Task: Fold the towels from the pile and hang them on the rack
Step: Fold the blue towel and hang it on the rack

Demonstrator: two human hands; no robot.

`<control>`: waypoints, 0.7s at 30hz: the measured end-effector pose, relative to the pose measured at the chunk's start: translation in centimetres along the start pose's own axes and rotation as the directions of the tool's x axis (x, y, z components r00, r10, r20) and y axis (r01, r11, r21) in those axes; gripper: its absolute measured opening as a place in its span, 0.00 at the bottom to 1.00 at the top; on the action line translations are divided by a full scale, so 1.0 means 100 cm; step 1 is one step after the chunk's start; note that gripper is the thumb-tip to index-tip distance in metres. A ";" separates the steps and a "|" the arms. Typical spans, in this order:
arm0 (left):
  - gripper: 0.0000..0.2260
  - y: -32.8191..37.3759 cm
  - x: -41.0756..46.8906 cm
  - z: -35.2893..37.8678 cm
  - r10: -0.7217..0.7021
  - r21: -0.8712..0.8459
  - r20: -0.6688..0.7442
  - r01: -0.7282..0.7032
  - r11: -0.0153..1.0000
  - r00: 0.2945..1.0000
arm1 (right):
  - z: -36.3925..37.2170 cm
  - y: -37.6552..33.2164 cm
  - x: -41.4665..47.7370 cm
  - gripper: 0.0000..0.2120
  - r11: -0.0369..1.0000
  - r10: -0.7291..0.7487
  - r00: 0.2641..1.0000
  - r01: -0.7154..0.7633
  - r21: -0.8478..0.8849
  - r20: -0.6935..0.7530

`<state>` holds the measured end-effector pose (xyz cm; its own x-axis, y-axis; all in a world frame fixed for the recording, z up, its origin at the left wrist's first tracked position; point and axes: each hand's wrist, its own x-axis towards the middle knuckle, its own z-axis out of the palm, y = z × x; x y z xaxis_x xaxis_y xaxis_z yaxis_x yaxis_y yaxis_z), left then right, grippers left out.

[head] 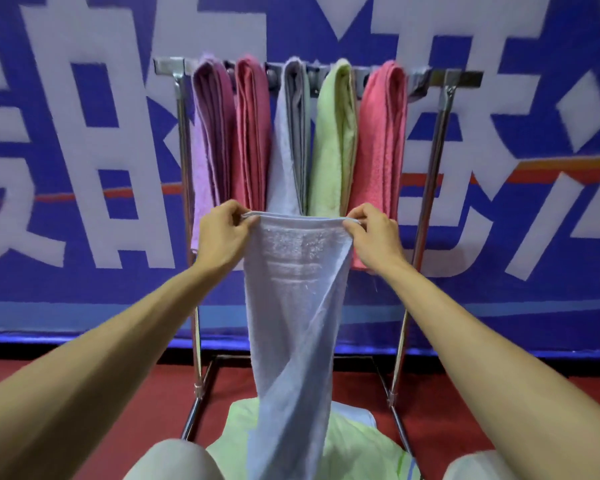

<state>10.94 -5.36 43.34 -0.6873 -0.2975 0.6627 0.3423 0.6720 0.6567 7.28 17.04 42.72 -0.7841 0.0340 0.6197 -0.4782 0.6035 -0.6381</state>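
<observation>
Head view: the left hand and right hand are raised side by side in front of the rack, each pinching one top corner of a pale blue towel. On both hands the thumb and curled fingers close on the hem, and the top edge runs nearly straight and level between them. The hands are a towel's width apart, at the height of the lower ends of the towels on the rack.

From that edge the pale blue towel hangs down between the two forearms. Its upper part is flat and faces the camera, showing a looped terry surface with a few woven bands across it. Lower down it narrows and twists into long diagonal folds, and its bottom end passes out of view at the lower edge, in front of the pile, where a light green towel and a white one lie on the red floor inside the rack's base.

Five folded towels hang side by side over the top bar: purple, dark pink, grey-blue, light green and coral. A blue banner with large white characters fills the wall behind.
</observation>
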 end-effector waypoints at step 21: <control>0.10 0.139 0.085 -0.089 0.233 -0.118 -0.204 -0.260 0.958 0.951 | -0.100 -0.131 0.076 0.08 0.953 -0.150 0.954 0.209 0.220 -0.258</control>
<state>15.55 -4.59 61.25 -0.4433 -0.2648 0.8564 0.5825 0.6410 0.4997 11.54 17.36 60.38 -0.5745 0.1474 0.8051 -0.7066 0.4070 -0.5788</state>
